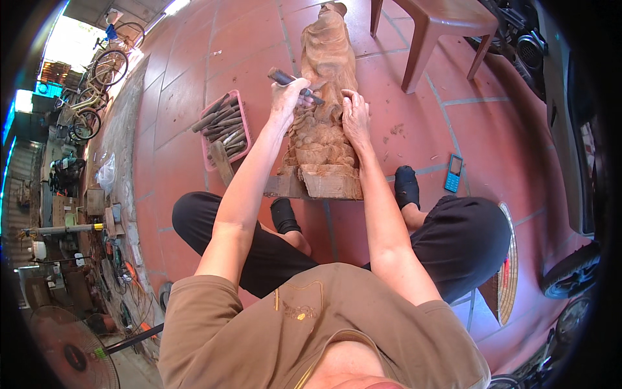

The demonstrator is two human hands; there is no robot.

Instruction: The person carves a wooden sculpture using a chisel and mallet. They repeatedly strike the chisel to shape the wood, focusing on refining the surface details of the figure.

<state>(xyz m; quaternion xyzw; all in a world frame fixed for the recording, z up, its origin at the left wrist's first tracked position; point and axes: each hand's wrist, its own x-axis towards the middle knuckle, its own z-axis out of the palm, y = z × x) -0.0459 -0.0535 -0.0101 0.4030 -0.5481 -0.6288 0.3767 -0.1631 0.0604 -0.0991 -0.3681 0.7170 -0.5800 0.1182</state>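
Wood carving [329, 61]: lying lengthwise on the red tiled floor [253, 39], broad base nearest the person, narrow end pointing away
Left hand [289, 97]: closing its fingers around a dark rod-shaped tool [282, 78] above the carving's left side; we aren't making out the tip clearly
Right hand [356, 118]: resting half open on the carving's right side, fingers loosely curling; we aren't seeing any tool in it
Weight: we're judging it heavy, solid-looking wood, so we're counting on both hands for lifting
Stiffness: we're expecting it rigid, no give
Surface: looking dry and rough, so we're guessing little slip
Fragile spots: we're treating raised folds and thin carved edges as chippable
Hold points: we're favouring the thick base plus the plain sides of the body, avoiding fine relief
Pink basket [206, 155]: standing left of the carving, holding a pile of slim, dark, stick-like tools [227, 122]; a wooden piece [221, 163] is lying at its near edge
Plastic bag [105, 174]: sitting far left; we aren't telling its contents
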